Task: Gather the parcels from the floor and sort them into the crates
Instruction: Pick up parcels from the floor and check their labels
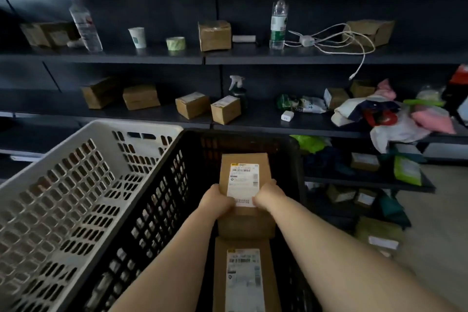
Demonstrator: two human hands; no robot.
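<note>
Cardboard box (244, 172), low in the centre of the frame, sits inside the black crate (177, 185), above another labelled box (243, 278). Left hand (217, 201) and right hand (269, 195) each curl round its near corners. It looks stiff, light and flat-sided; opposite edges probably give the surest hold. The white crate (76, 159) stands just left.

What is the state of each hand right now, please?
Left hand: closed on the near left edge of the labelled parcel, over the black crate.
Right hand: closed on the same parcel's near right edge.
</note>
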